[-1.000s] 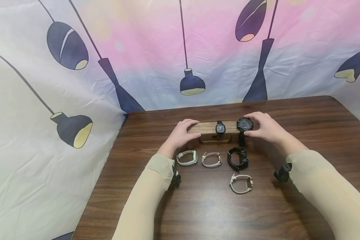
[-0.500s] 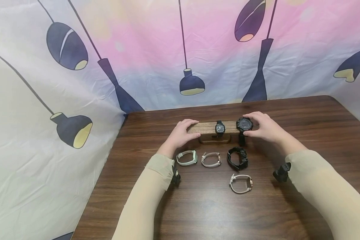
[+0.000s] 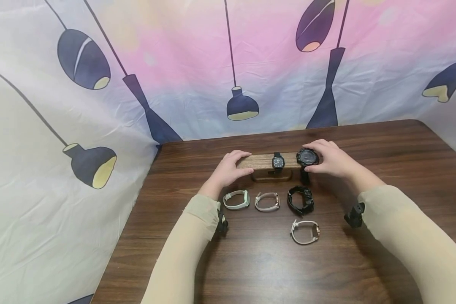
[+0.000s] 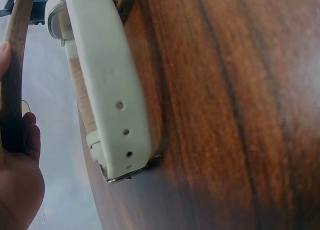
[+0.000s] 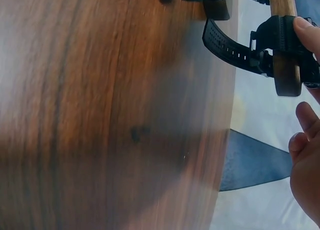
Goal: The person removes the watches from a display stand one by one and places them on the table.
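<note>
In the head view my left hand (image 3: 228, 169) grips the left end of a wooden watch stand's bar (image 3: 259, 161). At the bar's other end my right hand (image 3: 332, 159) pinches a round black watch (image 3: 308, 157) between thumb and fingers. That watch is round the bar, its strap (image 5: 227, 49) hanging down loose in the right wrist view. A bare stub of the bar (image 5: 287, 79) sticks out past it. A smaller square black watch (image 3: 278, 161) sits around the middle of the bar. The stand's base (image 3: 271, 176) shows below.
In front of the stand lie a mint watch (image 3: 237, 200), a pale-strapped watch (image 3: 267, 202) and a chunky black watch (image 3: 301, 200). Nearer stands a white-strapped watch (image 3: 305, 232). All are on the brown wooden table (image 3: 258, 270). A printed cloth (image 3: 197, 84) hangs behind.
My right hand has shifted slightly left, and the round black watch has slid a little left along the bar with it. The left hand keeps its grip in place.
</note>
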`<state>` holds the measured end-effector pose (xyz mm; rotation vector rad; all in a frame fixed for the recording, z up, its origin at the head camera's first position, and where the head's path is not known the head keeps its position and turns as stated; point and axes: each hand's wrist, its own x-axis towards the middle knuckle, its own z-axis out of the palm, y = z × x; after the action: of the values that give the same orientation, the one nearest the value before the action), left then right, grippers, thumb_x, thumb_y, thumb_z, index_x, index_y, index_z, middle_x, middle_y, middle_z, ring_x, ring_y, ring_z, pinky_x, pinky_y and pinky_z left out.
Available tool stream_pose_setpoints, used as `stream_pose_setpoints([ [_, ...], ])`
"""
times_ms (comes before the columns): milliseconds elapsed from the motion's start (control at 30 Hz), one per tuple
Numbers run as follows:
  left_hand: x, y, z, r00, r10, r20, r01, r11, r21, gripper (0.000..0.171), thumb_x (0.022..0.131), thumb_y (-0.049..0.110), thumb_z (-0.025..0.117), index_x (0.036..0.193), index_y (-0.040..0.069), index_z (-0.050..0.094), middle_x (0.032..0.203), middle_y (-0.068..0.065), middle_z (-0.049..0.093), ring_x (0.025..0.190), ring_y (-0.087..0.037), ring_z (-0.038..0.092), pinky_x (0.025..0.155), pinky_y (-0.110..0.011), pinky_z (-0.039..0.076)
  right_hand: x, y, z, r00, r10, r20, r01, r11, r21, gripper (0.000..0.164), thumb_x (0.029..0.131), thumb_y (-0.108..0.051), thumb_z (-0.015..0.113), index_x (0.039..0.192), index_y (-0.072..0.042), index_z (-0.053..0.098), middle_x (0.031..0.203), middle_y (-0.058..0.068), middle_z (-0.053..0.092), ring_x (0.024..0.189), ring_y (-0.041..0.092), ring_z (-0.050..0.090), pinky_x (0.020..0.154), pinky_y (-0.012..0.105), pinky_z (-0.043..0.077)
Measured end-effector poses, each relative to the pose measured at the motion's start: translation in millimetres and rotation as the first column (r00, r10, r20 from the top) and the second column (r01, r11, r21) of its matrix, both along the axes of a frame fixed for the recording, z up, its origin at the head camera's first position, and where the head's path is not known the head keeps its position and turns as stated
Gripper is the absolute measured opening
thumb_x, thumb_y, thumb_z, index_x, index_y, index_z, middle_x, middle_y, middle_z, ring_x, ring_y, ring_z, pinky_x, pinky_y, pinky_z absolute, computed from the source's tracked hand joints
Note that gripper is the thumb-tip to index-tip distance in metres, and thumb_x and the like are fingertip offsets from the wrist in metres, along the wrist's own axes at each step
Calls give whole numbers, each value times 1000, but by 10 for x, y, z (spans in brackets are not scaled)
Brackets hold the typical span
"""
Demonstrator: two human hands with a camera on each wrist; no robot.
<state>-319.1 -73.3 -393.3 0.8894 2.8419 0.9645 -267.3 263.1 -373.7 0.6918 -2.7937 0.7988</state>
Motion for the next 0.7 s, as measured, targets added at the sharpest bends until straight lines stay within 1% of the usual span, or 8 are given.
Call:
stream_pose_setpoints([
  [200, 5, -13, 5, 1000, 1, 12, -1, 1000, -1, 57, 85, 40, 68, 135, 19, 52, 137, 1, 45, 125, -21, 37, 101, -41, 34, -39, -69, -4, 999, 33, -13, -33, 999, -1, 62, 74, -24, 79, 126, -1, 54, 122, 21, 49, 106, 35, 41, 87, 47, 28],
  [367, -4, -8, -5, 1000, -9, 3, 9, 1000, 5, 57, 85, 39, 68, 135, 16, 52, 136, 0, 46, 125, -21, 38, 101, -40, 33, -44, -65, -2, 999, 36, -10, -36, 999, -4, 59, 73, -21, 79, 123, -2, 55, 120, 20, 50, 106, 35, 41, 87, 47, 29],
  [533, -11, -7, -10, 1000, -17, 4, 17, 1000, 7, 57, 85, 40, 67, 135, 16, 52, 136, 0, 46, 124, -21, 38, 101, -40, 33, -32, -34, 16, 1000, 24, 2, -24, 1000, -4, 56, 72, -22, 79, 121, -4, 56, 118, 19, 50, 106, 35, 41, 87, 49, 30],
  [700, -19, -16, -16, 1000, -12, -9, 12, 1000, -2, 55, 85, 40, 67, 134, 19, 52, 135, 1, 47, 124, -20, 39, 101, -39, 33, -8, 19, 41, 1000, -5, 29, 5, 1000, -14, 56, 72, -22, 80, 119, -2, 56, 117, 20, 48, 107, 35, 44, 88, 50, 35],
])
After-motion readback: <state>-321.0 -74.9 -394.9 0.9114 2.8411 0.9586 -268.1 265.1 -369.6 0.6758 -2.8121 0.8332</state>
